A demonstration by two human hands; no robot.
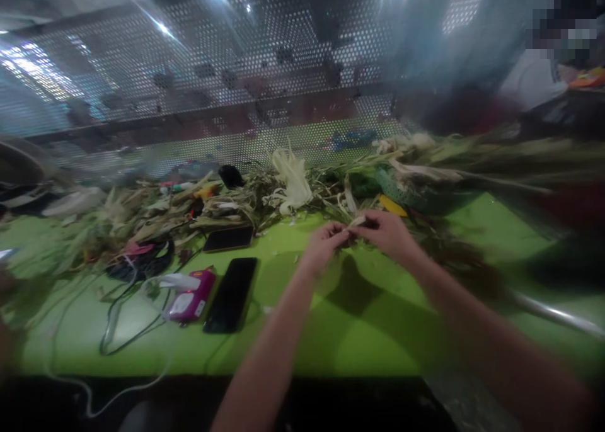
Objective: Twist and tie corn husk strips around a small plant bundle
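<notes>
My left hand and my right hand meet over the green table, fingertips pinched close together. Between them is a thin, pale strip of what looks like dried corn husk, mostly covered by the fingers. Just behind, a pale bundle of husk stands upright among a long heap of dry husk leaves. A yellow piece lies beyond my right hand, at the foot of the heap.
Left of my arms lie a large phone, a second dark phone and a magenta tissue pack. Loose cables trail over the front edge. A perforated metal panel rises behind. Another person is at the far right.
</notes>
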